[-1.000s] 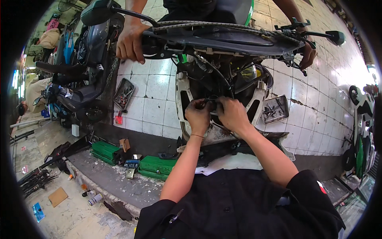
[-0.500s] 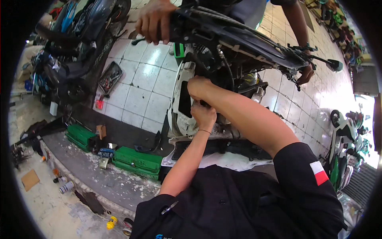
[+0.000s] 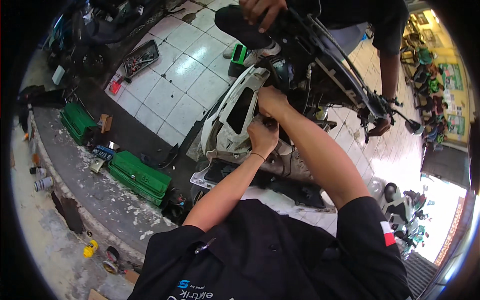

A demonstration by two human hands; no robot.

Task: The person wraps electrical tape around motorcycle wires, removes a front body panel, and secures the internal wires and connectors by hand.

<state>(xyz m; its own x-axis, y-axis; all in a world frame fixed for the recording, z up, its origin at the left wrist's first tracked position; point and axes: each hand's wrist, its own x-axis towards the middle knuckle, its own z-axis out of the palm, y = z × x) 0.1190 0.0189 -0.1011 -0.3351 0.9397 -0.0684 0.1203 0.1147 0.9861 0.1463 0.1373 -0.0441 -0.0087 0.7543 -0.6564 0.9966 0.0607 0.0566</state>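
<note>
Because both hands reach in at the front of a partly stripped scooter, the fingertips of the left grip (image 3: pixel 263 136) and right grip (image 3: pixel 273 102) are largely hidden, and a small dark patch between them is too unclear to name. The scooter's white panel (image 3: pixel 233 139), with its dark opening, stands just left of the two grips, and the right forearm covers part of the bodywork beside it. The handlebar assembly (image 3: pixel 345 82) slants above and to the right of the grips; a co-worker's hand (image 3: pixel 262 11) at its upper end is cut off by the top edge, while the co-worker's other hand (image 3: pixel 381 126) is near its lower right end.

Well left of the grips, a tool tray (image 3: pixel 141 59) and a small red packet (image 3: pixel 115 87) lie on the tiled floor (image 3: pixel 182 67). Lower left of them, two green toolboxes stand on a speckled ledge (image 3: pixel 125 215); parked motorcycles (image 3: pixel 402 215) are far to the right.

The left grip has its fingers curled in beside the panel, just below the right grip, which bends inward at the panel's inner edge. How far open either is, or what it holds, I cannot tell.
</note>
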